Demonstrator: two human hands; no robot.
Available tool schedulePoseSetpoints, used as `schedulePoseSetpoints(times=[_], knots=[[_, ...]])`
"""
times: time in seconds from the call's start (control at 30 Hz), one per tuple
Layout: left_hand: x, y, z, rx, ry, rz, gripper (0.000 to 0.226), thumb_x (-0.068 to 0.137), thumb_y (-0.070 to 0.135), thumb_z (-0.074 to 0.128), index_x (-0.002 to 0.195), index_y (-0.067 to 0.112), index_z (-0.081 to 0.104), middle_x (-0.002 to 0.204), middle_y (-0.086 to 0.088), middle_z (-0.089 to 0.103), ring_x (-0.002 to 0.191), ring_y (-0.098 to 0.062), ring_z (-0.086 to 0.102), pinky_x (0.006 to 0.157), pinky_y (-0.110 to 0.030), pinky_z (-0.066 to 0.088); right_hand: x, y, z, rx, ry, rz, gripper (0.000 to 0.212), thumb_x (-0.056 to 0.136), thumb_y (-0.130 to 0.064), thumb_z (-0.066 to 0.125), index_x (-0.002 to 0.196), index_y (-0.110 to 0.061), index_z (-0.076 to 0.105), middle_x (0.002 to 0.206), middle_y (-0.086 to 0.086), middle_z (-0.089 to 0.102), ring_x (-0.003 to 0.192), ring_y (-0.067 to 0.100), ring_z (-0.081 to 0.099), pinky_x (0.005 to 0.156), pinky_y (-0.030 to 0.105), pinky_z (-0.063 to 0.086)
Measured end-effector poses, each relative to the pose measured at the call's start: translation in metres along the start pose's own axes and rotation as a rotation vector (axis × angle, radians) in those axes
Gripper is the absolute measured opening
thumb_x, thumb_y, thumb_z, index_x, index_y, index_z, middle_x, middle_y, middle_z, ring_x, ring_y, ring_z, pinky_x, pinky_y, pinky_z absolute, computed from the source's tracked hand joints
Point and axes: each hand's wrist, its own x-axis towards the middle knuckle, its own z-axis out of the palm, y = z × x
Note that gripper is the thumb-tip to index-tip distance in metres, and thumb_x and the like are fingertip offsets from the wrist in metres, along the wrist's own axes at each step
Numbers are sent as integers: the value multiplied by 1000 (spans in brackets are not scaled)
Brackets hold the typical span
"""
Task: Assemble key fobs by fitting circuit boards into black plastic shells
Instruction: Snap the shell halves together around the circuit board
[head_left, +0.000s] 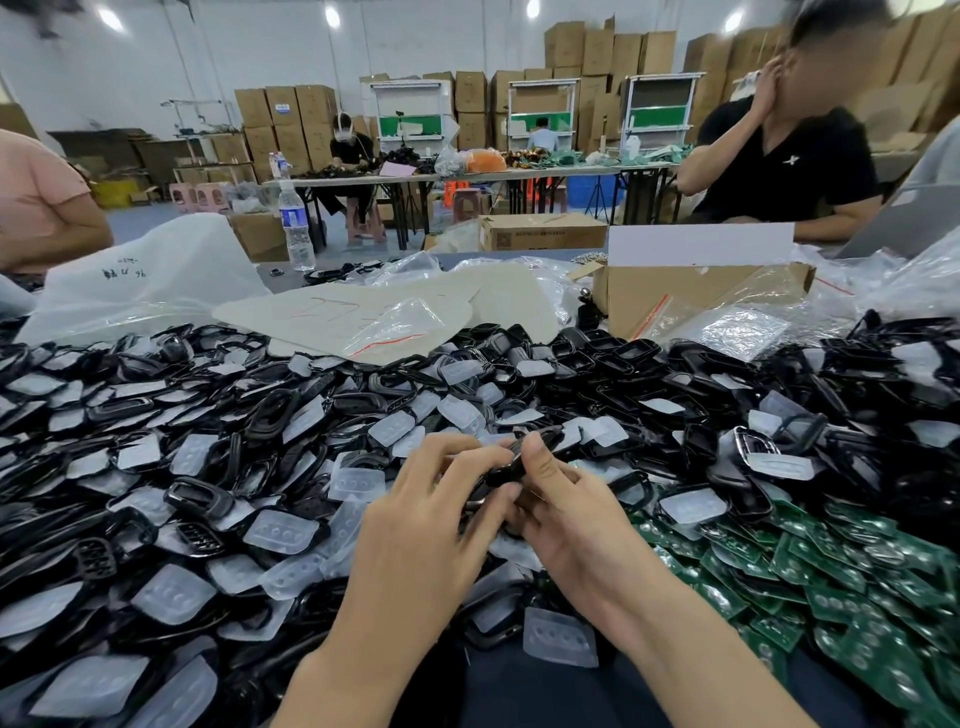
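Only "96" reads among upside-down handwriting on the white bag (145, 280).

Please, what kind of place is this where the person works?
Probably a small factory or assembly workshop. Heaps of black plastic shells and green circuit boards are piled in front, cardboard boxes are stacked high at the back, and other workers sit at long tables.

Left hand (441, 499) and right hand (566, 514) met above the heap, my fingertips pinching one black shell (548, 442) between them. Loose shells (200, 499) and clear button pads (280, 535) lay all around. Green circuit boards (857, 587) were piled to my right.
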Motion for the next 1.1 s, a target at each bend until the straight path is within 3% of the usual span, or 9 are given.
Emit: schedulePoseSetpoints(times=[0.1, 0.27, 0.33, 0.47, 0.57, 0.7, 0.93, 1.1], knots=[[-2, 0, 5, -30, 13, 10, 22, 98, 38, 60, 116, 25, 62, 111, 15, 53, 94, -5, 60, 62, -23, 53, 1, 1, 1, 22, -6, 3, 60, 73, -44, 72, 113, 2, 71, 98, 11, 73, 86, 17, 68, 80, 26, 56], [-1, 1, 9, -5, 73, 11, 22, 98, 34, 57, 111, 19, 65, 103, 14, 51, 90, -7, 56, 64, -24, 51, -1, 3, 5, 84, 18, 14, 68, 75, -40, 71, 119, 11, 65, 83, 10, 66, 79, 18, 63, 79, 25, 57], [-1, 1, 10, 11, 91, 23, 22, 98, 33, 56, 109, 17, 67, 100, 14, 48, 87, -6, 53, 65, -22, 48, -1, 3, 5, 100, 19, 16, 68, 75, -40, 71, 119, 12, 64, 86, 13, 64, 80, 19, 63, 78, 25, 58], [0, 2, 11, -24, 123, -1, 22, 96, 31, 58, 105, 14, 70, 96, 15, 48, 83, -1, 47, 66, -18, 45, -2, 1, 4, 127, -20, 26, 43, 79, -39, 71, 97, -1, 77, 96, 16, 73, 87, 20, 72, 81, 26, 61], [1, 1, 11, -63, 133, -41, 22, 94, 32, 59, 102, 16, 70, 94, 18, 47, 80, 2, 46, 66, -16, 45, -2, 0, 4, 125, -43, 38, 35, 81, -35, 73, 93, -3, 80, 99, 17, 75, 90, 21, 74, 81, 26, 60], [0, 1, 11, -120, 112, -90, 16, 92, 30, 66, 101, 18, 71, 93, 25, 45, 80, 5, 49, 70, -7, 42, -1, 2, 5, 119, -17, 38, 46, 78, -36, 77, 104, 2, 76, 108, 21, 74, 97, 25, 74, 82, 27, 60], [1, 1, 10, -185, 114, -119, 13, 88, 28, 69, 95, 18, 71, 92, 23, 51, 79, -3, 58, 67, -17, 49, 1, 5, 4, 95, -3, 32, 62, 75, -38, 79, 115, 8, 69, 115, 24, 72, 102, 28, 72, 91, 31, 59], [0, 1, 11, -199, 101, -150, 11, 87, 28, 71, 94, 20, 70, 90, 20, 54, 78, -1, 59, 67, -9, 45, 0, 4, 3, 65, -9, 6, 63, 76, -38, 76, 118, 8, 67, 116, 25, 71, 106, 29, 72, 100, 35, 56]])
